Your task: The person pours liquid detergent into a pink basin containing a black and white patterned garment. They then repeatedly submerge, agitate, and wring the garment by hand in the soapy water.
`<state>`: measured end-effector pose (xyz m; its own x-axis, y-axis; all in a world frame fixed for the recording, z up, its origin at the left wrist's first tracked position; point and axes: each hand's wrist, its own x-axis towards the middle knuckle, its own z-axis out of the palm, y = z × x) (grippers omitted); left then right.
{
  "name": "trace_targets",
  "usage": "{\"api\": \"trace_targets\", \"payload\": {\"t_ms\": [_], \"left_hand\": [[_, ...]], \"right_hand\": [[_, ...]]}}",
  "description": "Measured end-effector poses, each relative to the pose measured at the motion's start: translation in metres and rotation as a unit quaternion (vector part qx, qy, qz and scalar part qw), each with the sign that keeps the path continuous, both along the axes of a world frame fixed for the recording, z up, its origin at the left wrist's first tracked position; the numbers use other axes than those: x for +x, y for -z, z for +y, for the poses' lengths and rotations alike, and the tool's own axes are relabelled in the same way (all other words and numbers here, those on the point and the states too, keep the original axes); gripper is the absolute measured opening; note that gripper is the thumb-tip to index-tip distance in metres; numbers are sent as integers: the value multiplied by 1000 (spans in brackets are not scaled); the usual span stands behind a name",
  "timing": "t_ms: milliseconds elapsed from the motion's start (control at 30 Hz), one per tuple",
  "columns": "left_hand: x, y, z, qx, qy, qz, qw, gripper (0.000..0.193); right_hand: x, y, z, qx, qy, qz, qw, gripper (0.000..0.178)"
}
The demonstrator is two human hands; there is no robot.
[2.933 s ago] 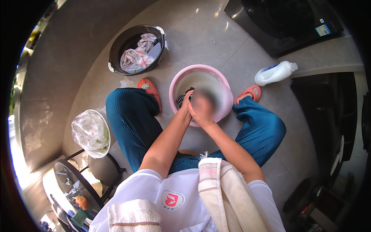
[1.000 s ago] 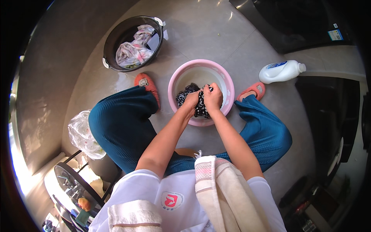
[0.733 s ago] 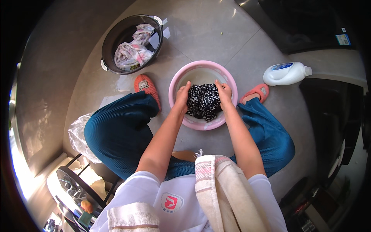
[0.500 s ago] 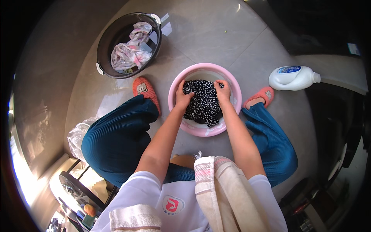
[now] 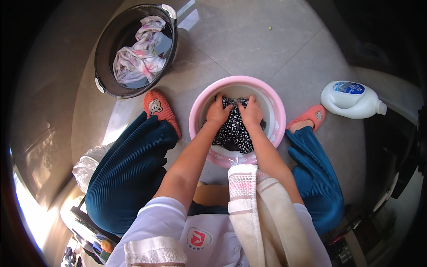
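A pink basin [image 5: 281, 116] stands on the floor between my feet, with water in it. Inside lies a black garment or cloth [image 5: 231, 131] with white spots, wet and bunched; which garment it is cannot be made out. My left hand [image 5: 218, 112] grips its far left part, and my right hand [image 5: 251, 113] grips the far right part, thumbs toward each other. Fingertips of both hands are partly hidden in cloth and water. The cloth's near end spreads between my forearms toward the basin's near wall.
At the far left, a dark tub [image 5: 101, 62] with pale handles holds water and a whitish, pink-marked cloth [image 5: 138, 60]. A white jug-shaped bottle [image 5: 356, 106] lies on its side beyond my right slipper [image 5: 316, 116]. A beige towel [image 5: 267, 213] hangs down near my right arm.
Both hands have drawn closer together and pushed down into the basin, gathering the spread cloth into a narrower bunch. The whole view has shifted slightly.
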<state>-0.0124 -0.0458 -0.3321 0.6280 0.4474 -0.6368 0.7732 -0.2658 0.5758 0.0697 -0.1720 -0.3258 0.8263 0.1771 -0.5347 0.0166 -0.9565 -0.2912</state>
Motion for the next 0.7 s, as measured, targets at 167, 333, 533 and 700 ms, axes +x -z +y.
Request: {"api": "trace_targets", "payload": {"t_ms": [167, 333, 533, 700], "left_hand": [[2, 6, 0, -14, -6, 14, 1000, 65], [-20, 8, 11, -116, -142, -68, 981, 66], [-42, -41, 2, -291, -362, -132, 876, 81], [-43, -100, -14, -420, -460, -146, 768, 75]], "right_hand": [[7, 7, 1, -34, -5, 19, 999, 48], [-13, -6, -15, 156, 141, -43, 977, 42], [-36, -68, -38, 439, 309, 142, 832, 22], [-50, -131, -46, 525, 308, 163, 776, 18]]}}
